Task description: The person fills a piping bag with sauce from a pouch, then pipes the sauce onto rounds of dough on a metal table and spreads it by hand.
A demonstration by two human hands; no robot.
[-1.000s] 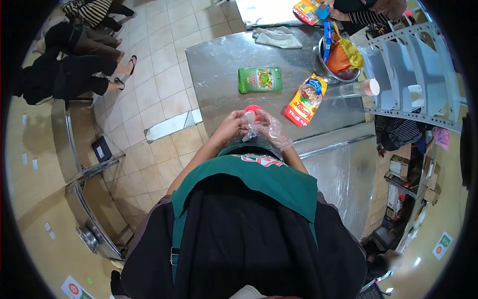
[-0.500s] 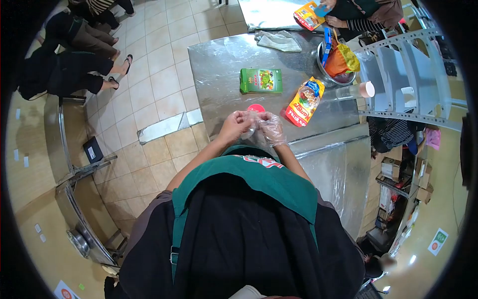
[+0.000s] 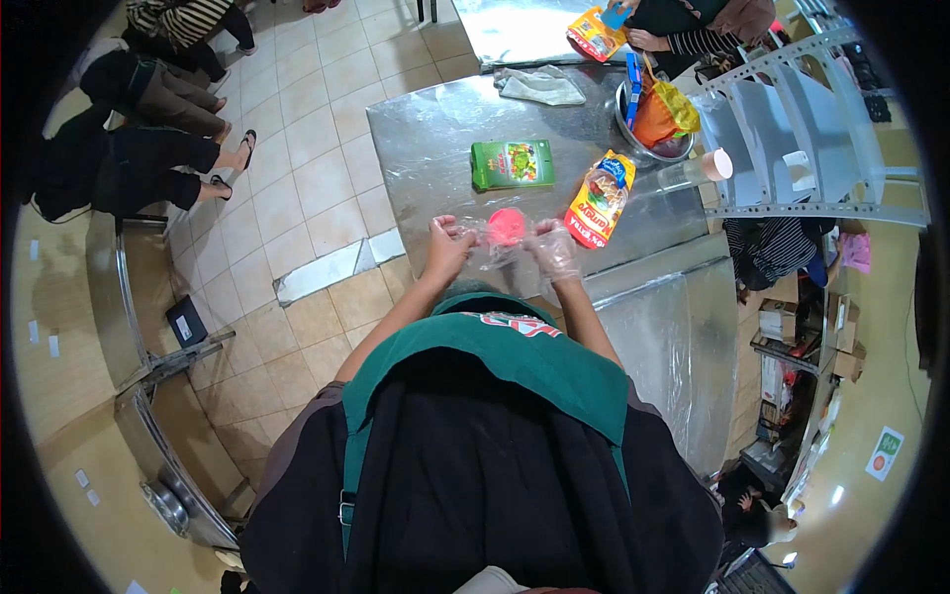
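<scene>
A clear plastic glove (image 3: 490, 255) is stretched between my hands, over the near edge of a metal table (image 3: 426, 148). My bare left hand (image 3: 449, 247) pinches one end of it. My right hand (image 3: 554, 249) wears a clear glove and grips the other end. Behind the film, a round pink-red thing (image 3: 507, 227) shows on the table. Beyond it lies a green packet (image 3: 512, 164). To its right, a yellow and red pouch (image 3: 600, 201) lies aslant.
A grey cloth (image 3: 539, 86) lies at the far edge. At the right are a metal bowl (image 3: 633, 134) with an orange-yellow packet, a clear bottle with a pink cap (image 3: 716, 165) and a white rack (image 3: 792, 213). A co-worker's hand (image 3: 648, 41) is beyond; people stand at left.
My hands have moved apart, and the clear plastic that was bunched between them is now spread out. The pink-red thing shows more fully.
</scene>
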